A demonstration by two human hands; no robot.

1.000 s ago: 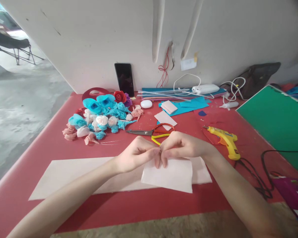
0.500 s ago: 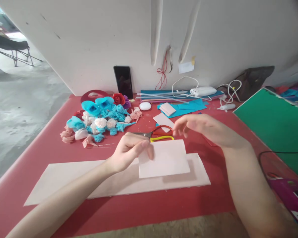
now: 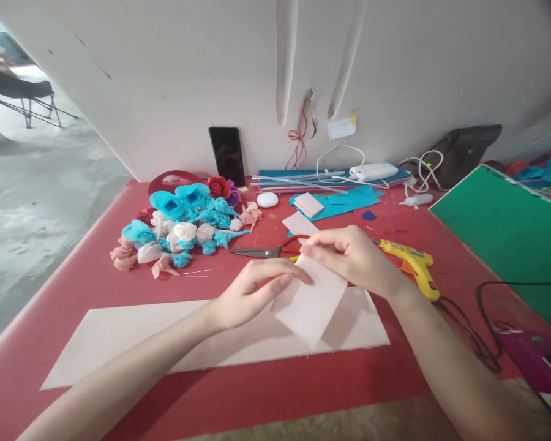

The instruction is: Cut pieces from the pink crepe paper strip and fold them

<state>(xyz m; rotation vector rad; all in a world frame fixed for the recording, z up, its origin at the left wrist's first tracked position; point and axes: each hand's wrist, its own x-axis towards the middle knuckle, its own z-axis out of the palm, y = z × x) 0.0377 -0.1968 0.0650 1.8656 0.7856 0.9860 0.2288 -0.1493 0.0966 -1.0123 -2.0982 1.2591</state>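
A pale pink piece of paper [image 3: 313,306] is held up between both hands, tilted with one corner pointing down. My left hand [image 3: 254,291] pinches its left edge between thumb and fingers. At its upper corner, my right hand [image 3: 349,257] is closed on the paper, with some fingertips hidden. Below lies a long pale pink paper strip [image 3: 142,334], flat on the red table [image 3: 239,398]. Just beyond the hands are scissors [image 3: 257,252] with red and yellow handles, partly covered by my right hand. A yellow glue gun [image 3: 413,260] lies right of that hand.
Blue, white and pink paper flowers [image 3: 183,229] are heaped at the back left. A black phone [image 3: 227,156] leans on the wall. Blue paper sheets [image 3: 349,199], a white power strip [image 3: 374,171] and a green board [image 3: 509,239] lie toward the back and right.
My right hand has moved left and down and taken hold of the paper's upper corner. The paper has turned from level to tilted. The glue gun has come into sight.
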